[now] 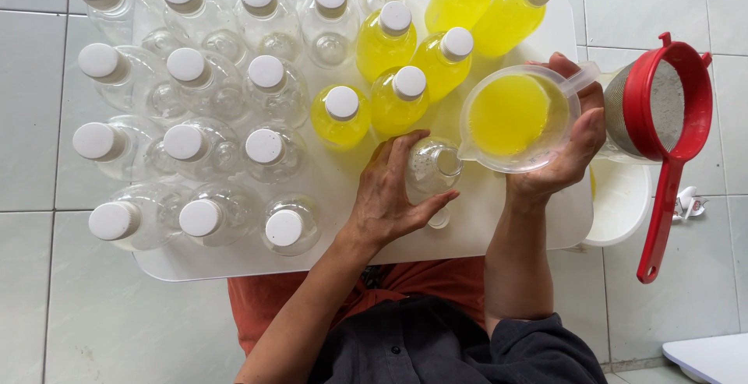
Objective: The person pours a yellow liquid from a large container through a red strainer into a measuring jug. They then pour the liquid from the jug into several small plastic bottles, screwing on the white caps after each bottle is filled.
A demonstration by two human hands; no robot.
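Observation:
My left hand (389,193) grips an uncapped clear bottle (432,167) standing on a white tray (475,228). A small white cap (440,219) lies on the tray just below it. My right hand (573,139) holds a clear measuring jug (516,117) of yellow liquid, its spout right at the bottle's mouth. Behind stand several capped bottles filled with yellow liquid (397,96). To the left stand several capped empty clear bottles (199,146).
A red-rimmed strainer (666,111) with a long red handle rests over a white container (623,201) to the right of the tray. The floor (35,142) is pale tile. A white object's corner (709,357) shows at the bottom right.

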